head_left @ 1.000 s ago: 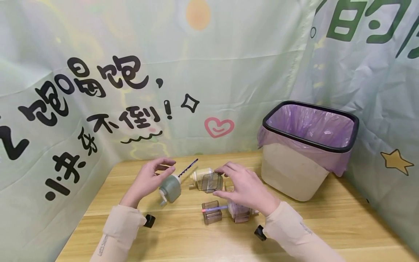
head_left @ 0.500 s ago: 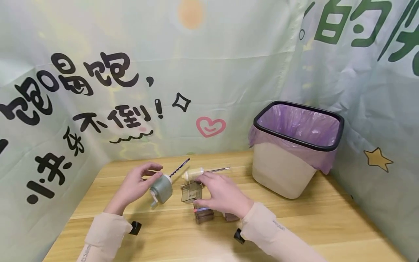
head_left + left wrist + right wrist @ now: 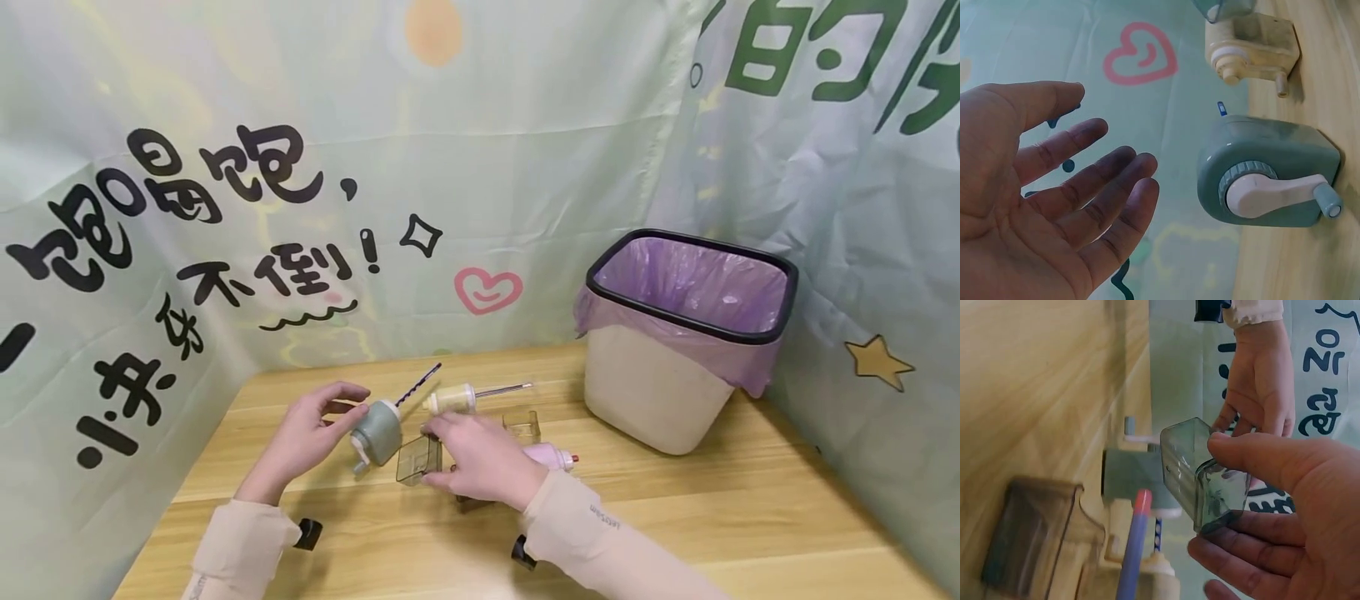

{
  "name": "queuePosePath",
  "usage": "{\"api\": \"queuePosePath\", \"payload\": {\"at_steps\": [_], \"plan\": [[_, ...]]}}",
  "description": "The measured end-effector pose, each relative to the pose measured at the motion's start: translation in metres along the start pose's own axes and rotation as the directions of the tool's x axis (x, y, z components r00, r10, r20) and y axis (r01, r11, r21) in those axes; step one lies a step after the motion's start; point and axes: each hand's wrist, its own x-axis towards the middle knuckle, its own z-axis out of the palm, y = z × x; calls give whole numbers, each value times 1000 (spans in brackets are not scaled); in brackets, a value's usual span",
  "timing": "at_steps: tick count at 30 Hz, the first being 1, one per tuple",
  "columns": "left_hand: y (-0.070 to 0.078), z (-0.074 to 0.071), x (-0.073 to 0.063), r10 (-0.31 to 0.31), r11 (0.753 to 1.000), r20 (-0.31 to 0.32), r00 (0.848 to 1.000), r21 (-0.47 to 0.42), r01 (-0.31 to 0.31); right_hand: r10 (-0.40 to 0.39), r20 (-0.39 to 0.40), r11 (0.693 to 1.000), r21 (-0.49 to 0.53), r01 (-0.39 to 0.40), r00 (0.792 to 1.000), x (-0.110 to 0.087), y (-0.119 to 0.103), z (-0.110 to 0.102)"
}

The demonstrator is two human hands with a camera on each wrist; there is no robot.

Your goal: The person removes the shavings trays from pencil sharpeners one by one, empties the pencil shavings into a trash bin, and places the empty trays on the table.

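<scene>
My right hand (image 3: 487, 462) pinches a see-through greenish shavings drawer (image 3: 417, 461) between thumb and fingers, its hollow visible in the right wrist view. The drawer is held just right of a grey-green crank pencil sharpener (image 3: 378, 433), from which a dark patterned pencil (image 3: 418, 383) sticks out. My left hand (image 3: 303, 437) hovers beside that sharpener with relaxed fingers, holding nothing; the left wrist view shows a gap between them. Behind lies a yellow sharpener (image 3: 453, 399) with a pencil in it. A purple sharpener (image 3: 550, 455) is partly hidden by my right hand.
A yellowish see-through drawer (image 3: 522, 426) lies on the wooden table (image 3: 675, 517). A brownish drawer (image 3: 1038, 540) sits near the purple sharpener's pencil (image 3: 1133, 550). At the back right stands a trash bin (image 3: 652, 387) with a purple liner. Printed cloth surrounds the table.
My right hand has carried the greenish drawer left and towards me, from in front of the yellow sharpener to beside the grey-green one. My left hand keeps its place near the grey-green sharpener.
</scene>
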Motion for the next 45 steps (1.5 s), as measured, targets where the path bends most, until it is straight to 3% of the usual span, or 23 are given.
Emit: {"api": "queuePosePath", "payload": {"at_steps": [4, 14, 24, 45], "plan": [[-1, 0, -4, -17, 1000, -4, 1000, -16, 17, -4, 43, 999, 38, 3, 999, 3, -9, 5], [-7, -8, -15, -45, 999, -15, 999, 16, 45, -10, 105, 1000, 18, 8, 994, 17, -25, 20], [-9, -9, -20, -70, 997, -14, 997, 32, 71, -55, 116, 996, -70, 63, 992, 27, -33, 31], [-14, -8, -21, -69, 996, -19, 997, 56, 70, 20, 141, 982, -191, 8, 990, 33, -41, 42]]}}
